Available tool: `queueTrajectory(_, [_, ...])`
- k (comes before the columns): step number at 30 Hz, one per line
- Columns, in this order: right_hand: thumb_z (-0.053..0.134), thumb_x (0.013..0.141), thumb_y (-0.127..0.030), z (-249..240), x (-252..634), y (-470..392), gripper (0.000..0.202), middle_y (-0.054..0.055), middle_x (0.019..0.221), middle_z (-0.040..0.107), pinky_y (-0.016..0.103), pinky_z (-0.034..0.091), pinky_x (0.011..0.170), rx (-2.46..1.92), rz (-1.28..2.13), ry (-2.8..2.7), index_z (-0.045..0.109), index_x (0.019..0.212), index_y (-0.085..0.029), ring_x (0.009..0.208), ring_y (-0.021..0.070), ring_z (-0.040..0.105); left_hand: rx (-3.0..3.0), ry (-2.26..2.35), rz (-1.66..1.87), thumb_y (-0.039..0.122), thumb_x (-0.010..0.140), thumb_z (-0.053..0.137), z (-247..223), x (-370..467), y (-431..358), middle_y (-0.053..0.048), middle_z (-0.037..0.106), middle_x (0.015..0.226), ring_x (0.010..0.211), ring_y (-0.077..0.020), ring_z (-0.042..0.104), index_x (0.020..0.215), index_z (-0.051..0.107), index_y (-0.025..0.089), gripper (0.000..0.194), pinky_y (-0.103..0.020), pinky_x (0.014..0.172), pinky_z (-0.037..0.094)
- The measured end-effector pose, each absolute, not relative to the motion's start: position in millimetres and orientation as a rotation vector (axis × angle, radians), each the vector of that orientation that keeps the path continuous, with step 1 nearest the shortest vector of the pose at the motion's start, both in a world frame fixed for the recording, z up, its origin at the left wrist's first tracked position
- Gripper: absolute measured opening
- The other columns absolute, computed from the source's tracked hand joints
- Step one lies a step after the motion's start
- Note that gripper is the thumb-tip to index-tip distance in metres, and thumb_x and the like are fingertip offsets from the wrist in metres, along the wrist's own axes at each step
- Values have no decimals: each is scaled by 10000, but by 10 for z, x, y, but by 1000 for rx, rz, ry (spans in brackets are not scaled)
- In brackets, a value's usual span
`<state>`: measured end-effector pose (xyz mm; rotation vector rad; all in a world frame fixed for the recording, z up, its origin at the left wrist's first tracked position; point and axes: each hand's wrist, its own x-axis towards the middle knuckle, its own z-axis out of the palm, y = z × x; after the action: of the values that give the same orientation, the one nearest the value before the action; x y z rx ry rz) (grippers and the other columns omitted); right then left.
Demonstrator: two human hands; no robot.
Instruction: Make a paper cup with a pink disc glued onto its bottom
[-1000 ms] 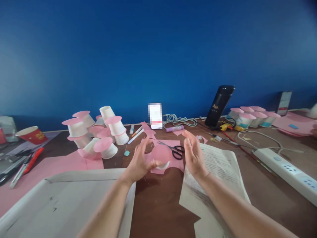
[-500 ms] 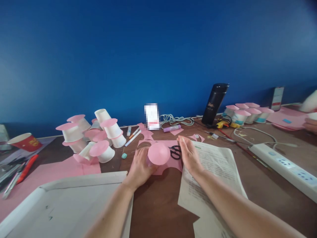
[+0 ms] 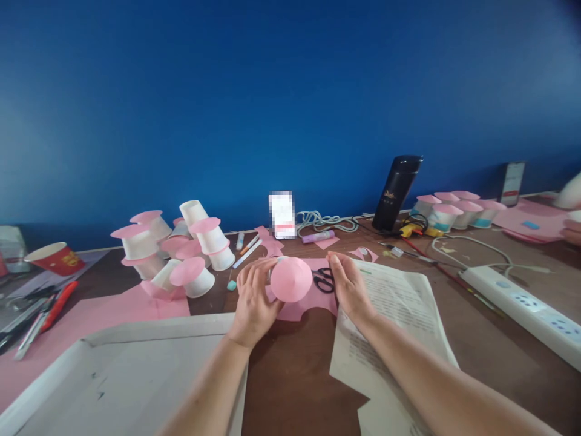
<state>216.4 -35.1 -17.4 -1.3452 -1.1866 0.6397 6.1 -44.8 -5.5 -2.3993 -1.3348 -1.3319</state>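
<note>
My left hand (image 3: 255,301) is closed around a cup topped by a round pink paper disc (image 3: 291,279); the disc faces me and hides most of the cup. To the right, my right hand (image 3: 348,287) rests at the edge of a printed sheet (image 3: 399,303), its fingers pressed together; whatever they hold, if anything, is hidden. Black scissors handles (image 3: 324,280) lie between the hands on a pink sheet with curved cut-outs (image 3: 308,310).
White cups with pink discs (image 3: 193,277) are stacked at left, near a grey tray (image 3: 154,375). A black flask (image 3: 396,194) and a power strip (image 3: 521,303) are at right. A person's hand (image 3: 572,227) shows at the far right.
My left hand and the cup have tilted a little, with the fingers now higher on its far side. The whole view has shifted slightly. My right hand has barely moved.
</note>
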Motion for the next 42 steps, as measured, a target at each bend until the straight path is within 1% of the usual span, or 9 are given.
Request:
queueTrajectory(6, [421, 865, -607, -150, 2153, -352, 499, 76, 999, 665, 362, 447, 842, -1374, 631, -1216, 622, 1032, -182, 963, 248, 588, -2349, -1365, -1325, 323, 773, 640, -95, 57, -435, -111, 590, 1191, 1151, -281, 513, 1214, 471, 208, 485, -447, 1000, 369])
queueTrajectory(10, [438, 852, -613, -151, 2166, -341, 497, 75, 983, 672, 362, 452, 813, -1380, 587, -1247, 634, 1010, -184, 949, 252, 593, -2141, -1585, -1429, 397, 738, 667, -158, 1, -370, -156, 571, 1163, 1123, -315, 515, 1236, 444, 166, 593, -477, 943, 422])
queueTrajectory(16, [434, 864, -569, -161, 2192, -320, 451, 78, 957, 675, 361, 469, 786, -1395, 605, -1306, 641, 990, -189, 919, 245, 605, -1882, -1884, -1574, 500, 740, 648, -111, -68, -316, -138, 582, 1126, 1114, -320, 520, 1181, 474, 198, 562, -508, 937, 426])
queueTrajectory(22, [415, 884, -562, -257, 2164, -315, 452, 97, 977, 664, 358, 501, 729, -1363, 613, -1380, 619, 1017, -182, 861, 234, 622, -1829, -1877, -1535, 466, 747, 647, -89, -95, -308, -150, 590, 1136, 1117, -321, 514, 1206, 463, 181, 572, -515, 952, 413])
queueTrajectory(26, [430, 892, -545, -404, 2135, -286, 422, 97, 1021, 649, 385, 499, 778, -1328, 519, -1482, 602, 1042, -191, 927, 245, 610, -1770, -1795, -1571, 470, 756, 641, -53, -108, -319, -153, 594, 1118, 1097, -314, 525, 1176, 482, 172, 538, -505, 927, 430])
queueTrajectory(29, [425, 899, -535, -458, 2123, -277, 403, 98, 1046, 643, 403, 482, 813, -1311, 466, -1533, 601, 1043, -202, 976, 255, 590, -1661, -1767, -1652, 488, 750, 646, 149, -144, -377, -142, 595, 1118, 1090, -306, 542, 1191, 484, 191, 556, -492, 912, 445])
queueTrajectory(34, [423, 913, -503, -440, 2128, -300, 357, 91, 1024, 656, 397, 459, 839, -1271, 437, -1568, 599, 1026, -213, 970, 251, 591, -1407, -1910, -1718, 553, 727, 638, 811, -566, -401, -114, 599, 1178, 1060, -277, 580, 1205, 507, 215, 600, -430, 895, 472])
queueTrajectory(38, [421, 913, -505, -446, 2123, -300, 352, 82, 996, 664, 401, 455, 847, -1265, 444, -1592, 604, 1002, -219, 955, 255, 597, -1136, -2167, -1670, 601, 689, 626, 1133, -1240, -201, -101, 657, 1040, 942, -271, 630, 1033, 581, 171, 553, -423, 834, 497])
queueTrajectory(42, [413, 913, -510, -462, 2107, -300, 358, 79, 966, 664, 412, 455, 850, -1278, 413, -1631, 613, 981, -221, 938, 259, 596, -1084, -2395, -1473, 593, 682, 617, 1069, -1739, 5, -105, 672, 930, 887, -289, 641, 905, 585, 174, 475, -424, 771, 505])
